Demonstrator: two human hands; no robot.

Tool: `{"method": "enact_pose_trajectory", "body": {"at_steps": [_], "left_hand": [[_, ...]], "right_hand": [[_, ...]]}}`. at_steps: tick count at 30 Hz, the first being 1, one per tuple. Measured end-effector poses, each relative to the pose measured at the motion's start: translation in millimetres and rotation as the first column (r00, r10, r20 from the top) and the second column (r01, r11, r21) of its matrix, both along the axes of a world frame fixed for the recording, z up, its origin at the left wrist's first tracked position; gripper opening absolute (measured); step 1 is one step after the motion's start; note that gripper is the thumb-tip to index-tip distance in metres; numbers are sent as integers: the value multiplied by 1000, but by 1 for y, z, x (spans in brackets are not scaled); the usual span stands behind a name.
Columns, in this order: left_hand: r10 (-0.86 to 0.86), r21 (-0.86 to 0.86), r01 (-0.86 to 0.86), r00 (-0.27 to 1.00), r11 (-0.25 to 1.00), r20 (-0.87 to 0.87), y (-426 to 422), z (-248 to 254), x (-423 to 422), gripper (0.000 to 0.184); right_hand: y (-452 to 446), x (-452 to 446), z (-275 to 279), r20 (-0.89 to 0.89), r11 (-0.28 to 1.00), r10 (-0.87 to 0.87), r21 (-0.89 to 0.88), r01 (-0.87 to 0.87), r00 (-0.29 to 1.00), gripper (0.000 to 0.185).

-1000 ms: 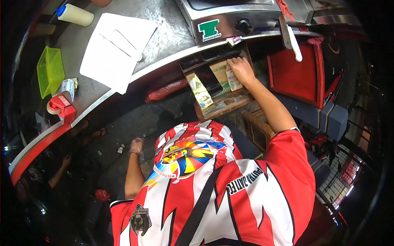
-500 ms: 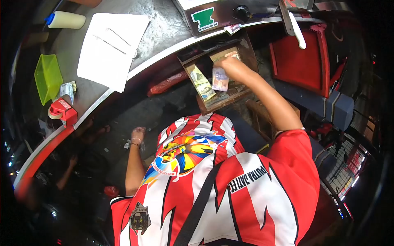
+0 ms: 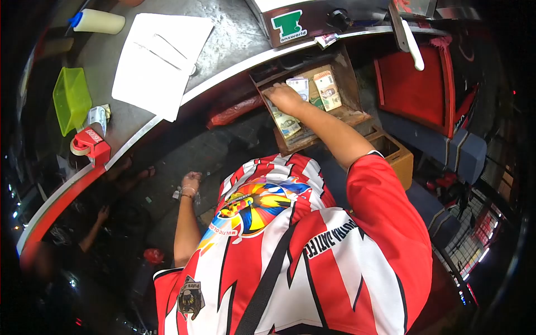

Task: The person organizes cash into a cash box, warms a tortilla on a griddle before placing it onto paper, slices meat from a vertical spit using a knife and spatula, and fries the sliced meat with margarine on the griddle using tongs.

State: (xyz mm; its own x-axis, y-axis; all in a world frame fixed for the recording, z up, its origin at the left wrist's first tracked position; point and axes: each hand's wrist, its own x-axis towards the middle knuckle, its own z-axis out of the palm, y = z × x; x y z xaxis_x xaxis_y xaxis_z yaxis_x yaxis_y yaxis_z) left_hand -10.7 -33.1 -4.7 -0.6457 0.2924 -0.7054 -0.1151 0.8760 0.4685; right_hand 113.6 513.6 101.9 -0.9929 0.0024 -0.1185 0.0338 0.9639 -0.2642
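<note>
My right hand [image 3: 283, 98] reaches into an open wooden drawer [image 3: 347, 118] under the counter. Its fingers are bent down onto the greenish banknotes [image 3: 288, 126] in the left compartment, and the fingertips are partly hidden. Purple-blue banknotes [image 3: 300, 87] lie in the middle, just beside this hand. A stack of orange and pale banknotes [image 3: 327, 90] rests to the right. My left hand [image 3: 191, 181] hangs low at my left side, with its fingers curled; what they hold, if anything, is too small to make out.
On the metal counter [image 3: 223, 39] are white paper sheets [image 3: 159, 61], a green basket [image 3: 72, 101], a red tape dispenser [image 3: 92, 146] and a white bottle [image 3: 100, 21]. A white-handled knife [image 3: 413, 49] hangs near a red panel [image 3: 416, 86]. Another person's arm [image 3: 95, 229] shows at lower left.
My right hand has moved left across the drawer, from the right compartment to the left one. The orange notes at the right and purple-blue notes in the middle are now uncovered. My left hand stays low.
</note>
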Motion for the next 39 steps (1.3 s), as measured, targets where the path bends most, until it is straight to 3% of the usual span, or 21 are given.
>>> {"method": "enact_pose_trajectory", "body": {"at_steps": [2, 6, 8, 11, 14, 17, 19, 20, 23, 26, 27, 29, 32, 35, 36, 39], "left_hand": [[-64, -11, 63, 994, 998, -93, -9, -7, 0, 30], [-43, -27, 41, 997, 999, -60, -13, -4, 2, 31], [-53, -19, 51, 995, 999, -82, -22, -14, 2, 30], [-11, 29, 11, 1000, 1000, -29, -19, -6, 3, 28], [-24, 78, 31, 995, 996, -92, -27, -21, -1, 25], [51, 68, -52, 998, 996, 30, -11, -8, -2, 25], [16, 70, -17, 1000, 997, 20, -7, -16, 2, 26], [-5, 71, 4, 1000, 997, 10, -4, -19, 2, 26], [-193, -64, 189, 979, 980, -60, 22, 2, 3, 26], [-129, -16, 129, 991, 992, -23, 7, -34, 0, 25], [-98, -14, 98, 995, 995, -29, 11, -25, -1, 25], [-31, -10, 31, 998, 999, -45, 23, 2, -3, 25], [-12, 50, 17, 996, 999, -91, 11, 3, -10, 26], [-59, 42, 64, 992, 997, -114, 0, 1, -7, 27], [-35, 20, 36, 996, 999, -81, -1, 3, -3, 27], [-4, -26, 3, 1000, 1000, -22, -10, -2, 9, 29]], "right_hand": [[3, 0, -6, 61, 999, 26, 29, -28, 998, 21], [8, 4, -14, -84, 999, -3, -47, -1, 996, 19], [13, 1, 6, -53, 998, 12, -58, -15, 999, 18], [21, 6, 38, -71, 979, 199, -31, -202, 977, 20], [22, 25, 68, -248, 980, 171, -61, -192, 953, 22], [36, 65, 113, -207, 987, -56, -161, 23, 977, 24], [43, 83, 171, -234, 955, -241, -230, 187, 942, 28], [49, 88, 190, -56, 875, -349, -376, 304, 936, 33], [68, 90, 202, 210, 840, -222, -455, 296, 952, 32], [83, 73, 134, 285, 937, -140, -273, 220, 948, 38], [83, 65, 107, 270, 942, -133, -263, 206, 954, 43], [73, 56, 46, 117, 912, -322, -226, 341, 939, 47], [51, 48, 33, -49, 883, -469, -17, 468, 882, 49], [52, 42, 33, 75, 832, -553, 8, 554, 830, 51], [53, 44, 27, -41, 840, -542, -3, 542, 839, 39], [65, 49, 9, 97, 835, -535, -88, 543, 839, 30]]}}
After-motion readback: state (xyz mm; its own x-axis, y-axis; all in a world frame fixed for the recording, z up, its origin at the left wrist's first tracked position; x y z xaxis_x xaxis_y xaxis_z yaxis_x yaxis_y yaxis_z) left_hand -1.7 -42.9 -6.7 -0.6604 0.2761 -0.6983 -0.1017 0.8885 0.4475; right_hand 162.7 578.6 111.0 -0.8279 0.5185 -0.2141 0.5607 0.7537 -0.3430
